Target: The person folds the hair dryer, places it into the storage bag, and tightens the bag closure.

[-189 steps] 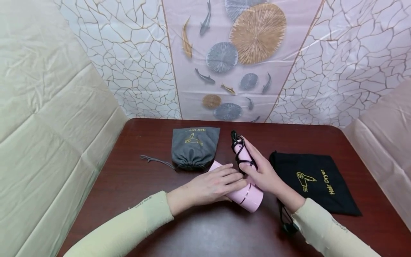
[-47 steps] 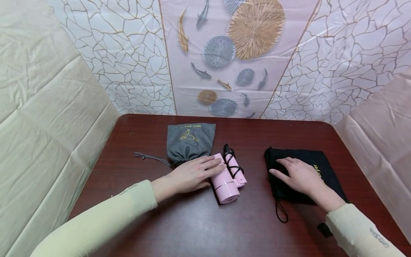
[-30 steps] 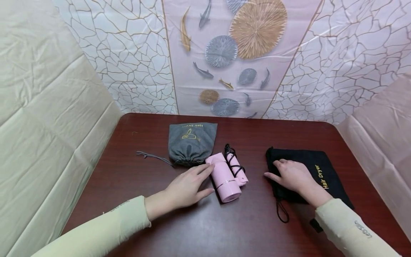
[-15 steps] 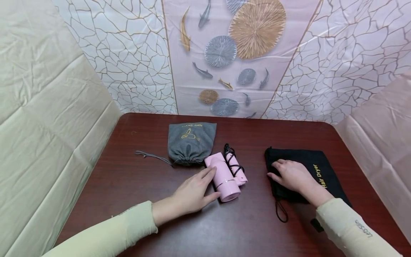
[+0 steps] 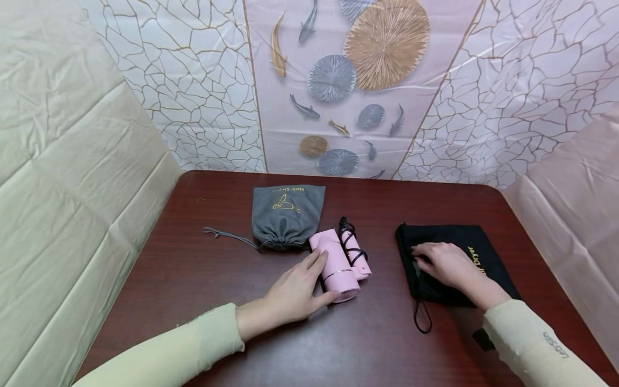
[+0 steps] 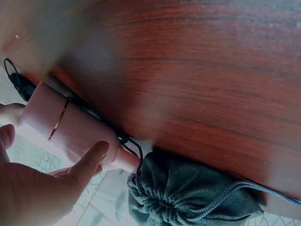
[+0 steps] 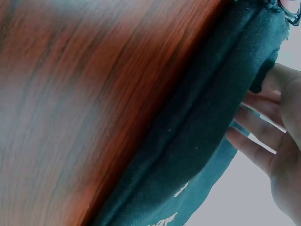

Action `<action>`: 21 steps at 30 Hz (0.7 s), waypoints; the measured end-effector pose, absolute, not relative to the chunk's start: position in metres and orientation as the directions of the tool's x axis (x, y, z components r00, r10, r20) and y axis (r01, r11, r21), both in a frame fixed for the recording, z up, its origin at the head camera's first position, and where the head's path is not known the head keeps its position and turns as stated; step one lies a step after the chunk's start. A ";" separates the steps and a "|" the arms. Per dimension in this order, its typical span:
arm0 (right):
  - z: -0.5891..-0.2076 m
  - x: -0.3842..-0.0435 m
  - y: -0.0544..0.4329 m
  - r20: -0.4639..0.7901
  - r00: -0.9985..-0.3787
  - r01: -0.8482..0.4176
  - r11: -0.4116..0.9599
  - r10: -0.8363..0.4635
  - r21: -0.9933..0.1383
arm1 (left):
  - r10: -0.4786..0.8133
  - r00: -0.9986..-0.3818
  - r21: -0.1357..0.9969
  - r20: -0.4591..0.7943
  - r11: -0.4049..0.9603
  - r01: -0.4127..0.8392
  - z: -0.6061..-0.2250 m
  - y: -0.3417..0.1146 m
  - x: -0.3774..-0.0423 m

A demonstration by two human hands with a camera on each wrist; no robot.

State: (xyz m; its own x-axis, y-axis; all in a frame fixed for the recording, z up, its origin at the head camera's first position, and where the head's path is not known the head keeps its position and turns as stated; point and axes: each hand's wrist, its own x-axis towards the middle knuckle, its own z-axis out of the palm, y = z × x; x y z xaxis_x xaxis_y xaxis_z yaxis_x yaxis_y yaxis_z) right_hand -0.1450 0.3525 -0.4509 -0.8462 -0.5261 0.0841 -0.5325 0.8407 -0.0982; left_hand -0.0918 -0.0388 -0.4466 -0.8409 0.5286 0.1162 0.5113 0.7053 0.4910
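A pink hair dryer (image 5: pixel 333 258) lies on the table, its handle (image 5: pixel 355 250) folded alongside the barrel and wound with black cord. My left hand (image 5: pixel 292 287) touches it with nearly straight fingers on the barrel and the thumb at the rear end. In the left wrist view, a finger of that hand lies along the pink barrel (image 6: pixel 80 127). To the right is a flat black drawstring bag (image 5: pixel 461 234) with yellow "Hair Dryer" lettering, partly covered by my right hand (image 5: pixel 450 263). Thumb and fingers of the right hand pinch a raised fold of its cloth (image 7: pixel 188 127).
A grey drawstring bag (image 5: pixel 285 217) with a yellow dryer print lies behind the dryer, its cord (image 5: pixel 232 236) trailing left. The black bag's cord loop (image 5: pixel 423 320) and a dark toggle (image 5: pixel 482 339) lie toward the front. Patterned cloth walls surround the dark red table (image 5: pixel 217 199).
Both hands were on the dryer at first; its handle has since been folded beside the barrel. The right hand moved to the black bag and pinches its cloth. The left thumb reached the dryer's end.
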 end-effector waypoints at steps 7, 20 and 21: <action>-0.439 -0.142 0.360 0.155 -0.882 -0.470 0.858 -0.445 -0.210 | 0.518 -0.847 0.495 0.121 0.708 0.504 -0.446 -0.034 -0.098; -0.410 -0.140 0.375 0.377 -0.830 -0.513 0.828 -0.411 -0.226 | 0.504 -0.856 0.515 0.118 0.706 0.487 -0.449 -0.022 -0.111; -0.408 -0.140 0.375 0.389 -0.825 -0.514 0.829 -0.409 -0.219 | 0.504 -0.856 0.516 0.114 0.706 0.485 -0.449 -0.022 -0.112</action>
